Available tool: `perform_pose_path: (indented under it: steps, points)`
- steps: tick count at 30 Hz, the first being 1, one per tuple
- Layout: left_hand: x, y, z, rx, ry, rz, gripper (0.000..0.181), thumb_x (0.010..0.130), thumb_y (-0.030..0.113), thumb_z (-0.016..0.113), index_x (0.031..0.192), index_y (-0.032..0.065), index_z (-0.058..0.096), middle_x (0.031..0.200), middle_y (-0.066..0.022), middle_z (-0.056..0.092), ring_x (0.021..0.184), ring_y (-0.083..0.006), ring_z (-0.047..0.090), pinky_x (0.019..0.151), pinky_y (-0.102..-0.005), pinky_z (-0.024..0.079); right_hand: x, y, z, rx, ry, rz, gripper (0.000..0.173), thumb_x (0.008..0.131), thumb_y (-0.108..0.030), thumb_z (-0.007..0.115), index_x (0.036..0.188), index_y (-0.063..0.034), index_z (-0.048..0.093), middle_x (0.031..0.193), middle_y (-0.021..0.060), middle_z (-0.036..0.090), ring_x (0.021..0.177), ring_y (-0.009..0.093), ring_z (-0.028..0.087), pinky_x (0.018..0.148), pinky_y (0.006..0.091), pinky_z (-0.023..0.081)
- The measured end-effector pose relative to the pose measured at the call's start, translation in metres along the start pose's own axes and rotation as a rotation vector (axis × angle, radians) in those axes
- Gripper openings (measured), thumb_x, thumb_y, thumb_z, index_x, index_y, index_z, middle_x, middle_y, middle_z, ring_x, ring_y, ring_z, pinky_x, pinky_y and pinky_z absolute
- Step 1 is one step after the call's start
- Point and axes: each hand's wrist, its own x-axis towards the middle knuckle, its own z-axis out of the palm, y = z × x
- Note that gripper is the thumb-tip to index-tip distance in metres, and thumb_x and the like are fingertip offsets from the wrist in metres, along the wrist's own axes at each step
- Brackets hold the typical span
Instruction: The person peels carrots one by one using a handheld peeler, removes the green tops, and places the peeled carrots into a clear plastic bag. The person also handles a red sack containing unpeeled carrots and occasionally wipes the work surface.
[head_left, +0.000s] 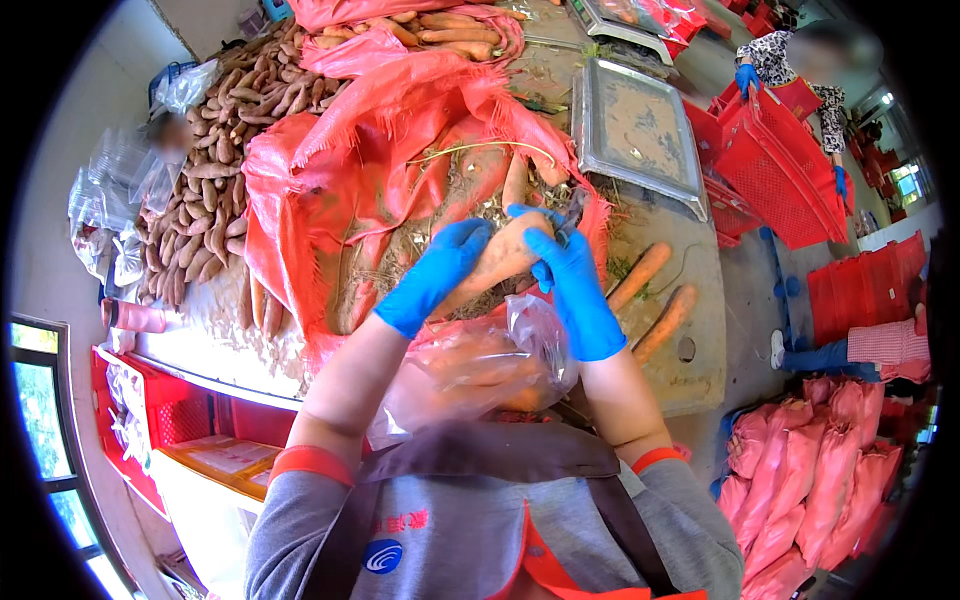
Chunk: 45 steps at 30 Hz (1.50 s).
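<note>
Between my gloved hands a large carrot slants over a red woven sack whose mouth is spread wide. My left hand, in a blue glove, grips its lower side. At the thick upper end, the blue-gloved fingers of my right hand close around it. A small dark item shows by the right fingertips, too unclear to name. Soil, dry plant bits and a few carrots lie inside the sack. Close to my body, a clear plastic bag with carrots in it rests below my hands.
Two loose carrots lie to the right. Beyond stands a scale with a metal tray. Sweet potatoes are heaped at left. A person carries a red crate. Filled pink sacks are stacked at lower right.
</note>
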Motion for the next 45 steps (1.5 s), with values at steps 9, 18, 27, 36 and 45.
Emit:
perform_pose_path:
  steps: [9,18,27,36,45]
  points:
    - [-0.030,0.015,-0.015,-0.469,-0.321,-0.215,0.045,0.088,0.039,0.055,0.111,-0.0004,0.055,0.086,-0.0087,0.063,0.072,-0.0121,0.059,0.059,-0.0233,0.048,0.012,-0.003,-0.025,0.139,0.071,0.036,0.043,0.083,-0.049,0.058,0.085,-0.0063,0.060,0.052,-0.0034,0.045,0.041,0.006,0.039,0.034,0.0220,0.026]
    - [-0.034,0.012,-0.014,-0.485,-0.330,-0.215,0.038,0.085,0.037,0.058,0.105,0.0042,0.059,0.081,-0.0070,0.064,0.068,-0.0128,0.061,0.055,-0.0243,0.047,0.001,-0.005,-0.015,-0.020,-0.024,-0.270,0.047,0.083,-0.027,0.065,0.121,-0.0042,0.049,0.079,-0.0023,0.057,0.053,0.002,0.045,0.040,0.0179,0.032]
    - [-0.043,0.028,0.008,0.999,0.184,0.292,0.057,0.077,0.038,0.067,0.123,0.0086,0.050,0.088,-0.0194,0.062,0.075,-0.0316,0.063,0.065,-0.0357,0.048,0.007,-0.006,-0.014,0.193,-0.005,0.054,0.046,0.080,-0.029,0.067,0.117,-0.0035,0.055,0.092,0.0027,0.063,0.052,0.001,0.041,0.042,0.0168,0.032]
    - [-0.046,0.008,-0.033,-0.236,-0.299,-0.221,0.056,0.086,0.043,0.057,0.121,-0.0003,0.049,0.087,-0.0070,0.062,0.072,-0.0133,0.059,0.058,-0.0242,0.047,0.006,-0.002,-0.006,0.299,-0.228,-0.235,0.084,0.065,-0.049,0.073,0.131,-0.0063,0.042,0.120,0.0075,0.054,0.083,0.005,0.055,0.051,0.0161,0.039]
    - [-0.053,0.010,-0.019,0.627,0.139,0.250,0.056,0.069,0.020,0.074,0.119,0.0081,0.053,0.101,-0.0153,0.062,0.090,-0.0292,0.062,0.076,-0.0351,0.048,0.005,-0.005,-0.016,0.168,-0.313,-0.191,0.083,0.065,-0.043,0.077,0.130,-0.0059,0.043,0.119,0.0087,0.055,0.090,0.008,0.057,0.052,0.0158,0.040]
